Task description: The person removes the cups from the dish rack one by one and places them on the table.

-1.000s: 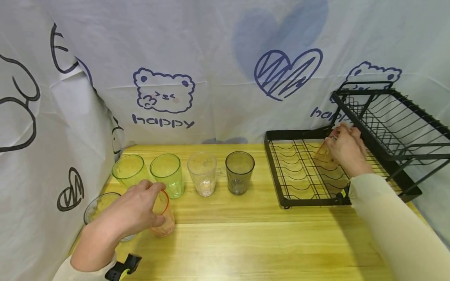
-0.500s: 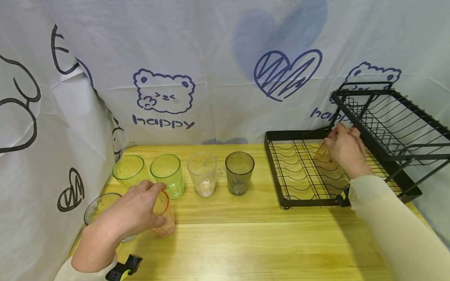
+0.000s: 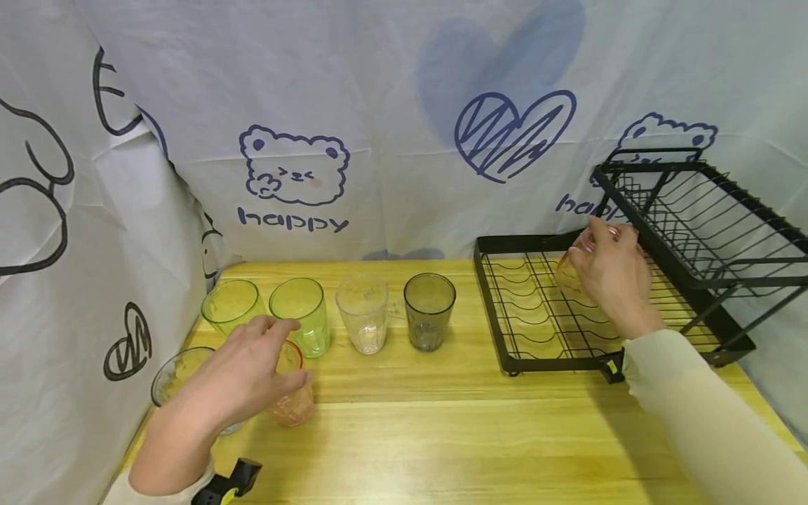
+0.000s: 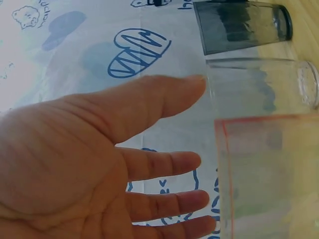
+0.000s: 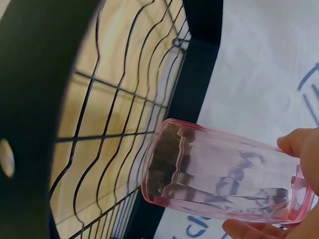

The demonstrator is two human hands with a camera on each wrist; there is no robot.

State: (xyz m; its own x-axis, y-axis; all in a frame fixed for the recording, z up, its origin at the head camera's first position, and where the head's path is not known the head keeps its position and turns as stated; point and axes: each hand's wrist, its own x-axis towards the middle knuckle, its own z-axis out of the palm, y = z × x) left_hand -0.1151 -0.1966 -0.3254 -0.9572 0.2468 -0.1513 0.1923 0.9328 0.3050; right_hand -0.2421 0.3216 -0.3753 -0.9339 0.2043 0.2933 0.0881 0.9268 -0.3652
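Fingers spread, my left hand [image 3: 249, 368] hovers around the top of a red-rimmed tumbler [image 3: 293, 407] standing on the table. In the left wrist view, the thumb and fingertips lie apart from that tumbler's rim. On the right, my right hand [image 3: 618, 280] grips a pink clear tumbler [image 5: 224, 174] by one end. The tumbler's other end points down at the wire floor of a black dish rack [image 3: 549, 365], right at the wires in the right wrist view.
Two green tumblers [image 3: 299, 315], a clear one [image 3: 362, 315] and a dark grey one [image 3: 431, 308] stand along the back of the table. A dark-rimmed clear glass [image 3: 173, 372] is partly hidden behind my left hand. The rack's raised basket [image 3: 751, 200] rises at the right.
My left thumb and fingers have come away from the red-rimmed tumbler, which stays in place. My right hand has shifted slightly left with the pink tumbler.
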